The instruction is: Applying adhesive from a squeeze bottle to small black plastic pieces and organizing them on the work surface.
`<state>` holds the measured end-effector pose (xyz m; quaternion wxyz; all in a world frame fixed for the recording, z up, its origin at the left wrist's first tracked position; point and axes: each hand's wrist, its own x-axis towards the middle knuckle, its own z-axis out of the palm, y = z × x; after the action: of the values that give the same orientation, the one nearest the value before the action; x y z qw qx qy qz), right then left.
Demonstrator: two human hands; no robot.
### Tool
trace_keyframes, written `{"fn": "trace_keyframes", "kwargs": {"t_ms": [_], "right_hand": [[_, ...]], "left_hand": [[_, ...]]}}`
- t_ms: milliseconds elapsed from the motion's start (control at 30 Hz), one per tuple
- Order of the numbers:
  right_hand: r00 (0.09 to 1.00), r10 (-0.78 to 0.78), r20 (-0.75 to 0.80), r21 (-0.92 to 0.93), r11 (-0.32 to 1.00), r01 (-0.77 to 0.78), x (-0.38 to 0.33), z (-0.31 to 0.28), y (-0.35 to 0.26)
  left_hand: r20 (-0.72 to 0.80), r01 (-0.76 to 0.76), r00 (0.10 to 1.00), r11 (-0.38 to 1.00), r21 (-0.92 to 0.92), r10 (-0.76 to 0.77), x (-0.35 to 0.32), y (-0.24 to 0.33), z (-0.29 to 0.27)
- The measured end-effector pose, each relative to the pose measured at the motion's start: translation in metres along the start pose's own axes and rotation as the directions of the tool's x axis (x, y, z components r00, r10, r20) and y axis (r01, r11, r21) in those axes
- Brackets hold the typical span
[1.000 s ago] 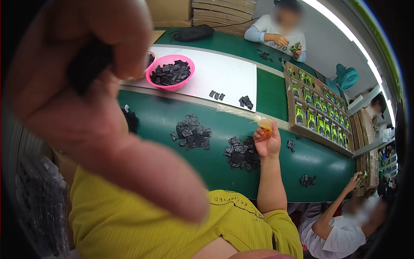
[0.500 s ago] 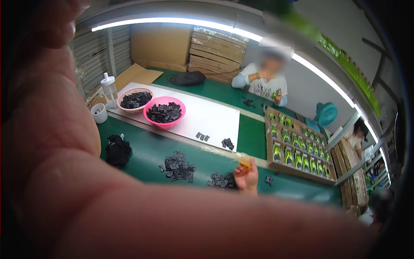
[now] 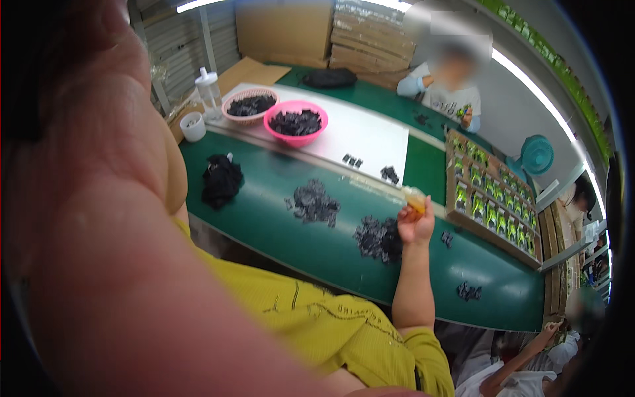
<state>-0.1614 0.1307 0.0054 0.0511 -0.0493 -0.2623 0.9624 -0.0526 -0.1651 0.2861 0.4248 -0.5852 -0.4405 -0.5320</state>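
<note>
Where the left hand point(image 3: 99, 119) looms, the view past the worktop's point(image 3: 264, 228) left edge is blocked; its fingers, cut off and dark, cannot be read. Tray point(image 3: 473, 225), toward right end: green packs point(image 3: 491, 213). Board point(image 3: 364, 135), left part: pink bowl point(image 3: 296, 140) and basket point(image 3: 243, 120), both with black pieces point(image 3: 296, 123). Right hand point(image 3: 415, 227): fingers closed round amber bottle point(image 3: 415, 199), partly hidden, by board's near right corner.

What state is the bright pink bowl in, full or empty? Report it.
Full: black pieces heap inside the bright pink bowl, near its rim.

No text can be read clearly; small dark lettering point(image 3: 360, 312) marks the yellow shirt point(image 3: 317, 329).
</note>
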Motion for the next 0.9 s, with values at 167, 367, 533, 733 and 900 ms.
{"fn": "trace_keyframes", "kwargs": {"t_ms": [167, 367, 533, 733, 900], "right_hand": [[1.000, 0.009, 0.011, 0.021, 1.000, -0.009, 0.001, 0.003, -0.001], [0.999, -0.022, -0.043, -0.073, 0.997, 0.018, -0.006, 0.005, 0.008], [0.996, -0.085, -0.016, -0.020, 0.996, 0.085, -0.002, -0.021, 0.002], [0.997, 0.019, 0.069, 0.090, 0.996, -0.026, 0.000, -0.006, -0.003], [0.997, -0.048, 0.058, -0.091, 0.994, 0.054, 0.003, -0.004, 0.008]], "left_hand": [[-0.038, 0.102, 0.994, 0.992, -0.076, -0.105, -0.007, -0.032, -0.069], [0.317, 0.916, -0.044, -0.165, -0.365, -0.947, -0.173, -0.105, -0.009], [0.330, 0.926, -0.174, -0.268, -0.267, -0.928, -0.269, -0.133, 0.057], [0.366, 0.755, -0.350, -0.491, -0.435, -0.863, -0.293, -0.170, 0.073], [0.411, 0.799, -0.354, -0.500, -0.335, -0.840, -0.296, -0.173, 0.068]]}}
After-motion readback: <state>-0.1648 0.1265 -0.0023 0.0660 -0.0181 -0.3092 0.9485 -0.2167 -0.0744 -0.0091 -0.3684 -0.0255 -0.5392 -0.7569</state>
